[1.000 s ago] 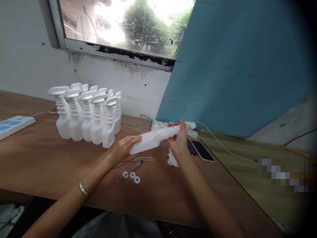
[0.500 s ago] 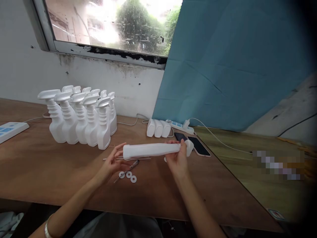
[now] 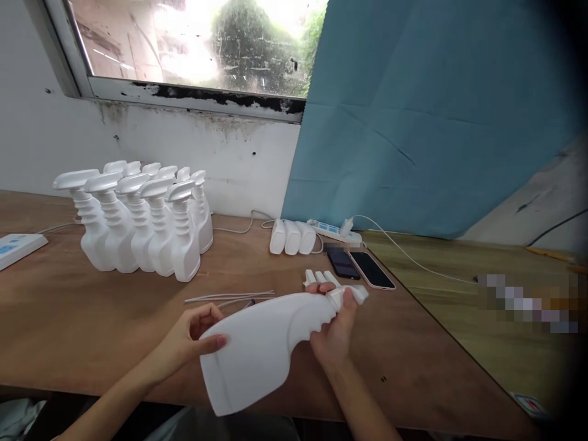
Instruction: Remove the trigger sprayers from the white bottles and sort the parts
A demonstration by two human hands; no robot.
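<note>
A white spray bottle (image 3: 257,346) lies tilted across my two hands, broad side toward me and base at the lower left. My left hand (image 3: 195,331) grips the base end, thumb on the near face and fingers behind. My right hand (image 3: 337,334) is closed around the neck, its thumb against the white piece (image 3: 353,295) at the top. Thin white tubes (image 3: 229,296) lie on the table just behind the bottle. Small white parts (image 3: 321,277) stand in a row beyond my right hand. The bottle covers the table area beneath it.
Several white spray bottles (image 3: 184,245) stand grouped at the back left of the brown table (image 3: 413,367). Three white pieces (image 3: 293,237) sit near the wall. Two phones (image 3: 371,269) and a power strip (image 3: 331,230) are at the right; another strip (image 3: 21,248) is at the left.
The bottle has turned from edge-on to broad side toward me, and its base has swung down and nearer. My left hand has closed on the base. The white washers are now hidden.
</note>
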